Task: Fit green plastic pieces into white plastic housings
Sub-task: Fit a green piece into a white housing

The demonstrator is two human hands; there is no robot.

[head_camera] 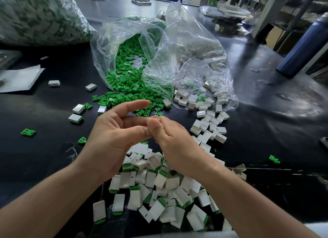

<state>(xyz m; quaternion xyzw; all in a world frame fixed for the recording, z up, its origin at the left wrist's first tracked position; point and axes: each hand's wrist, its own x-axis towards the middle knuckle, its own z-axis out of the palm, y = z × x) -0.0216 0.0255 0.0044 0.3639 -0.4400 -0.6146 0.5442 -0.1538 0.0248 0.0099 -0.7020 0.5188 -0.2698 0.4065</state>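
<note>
My left hand and my right hand meet at the middle of the black table, above a heap of assembled white housings with green ends. The left hand's fingers are spread and relaxed, with nothing visible in them. The right hand's fingers curl against the left thumb and fingertips, and whatever lies inside them is hidden. Loose green pieces spill from a clear bag just beyond the hands. Empty white housings trail from a second clear bag to the right.
A large full bag fills the far left corner. A white sheet lies at the left edge. A dark blue bottle stands at the right. Stray green pieces and single housings dot the table.
</note>
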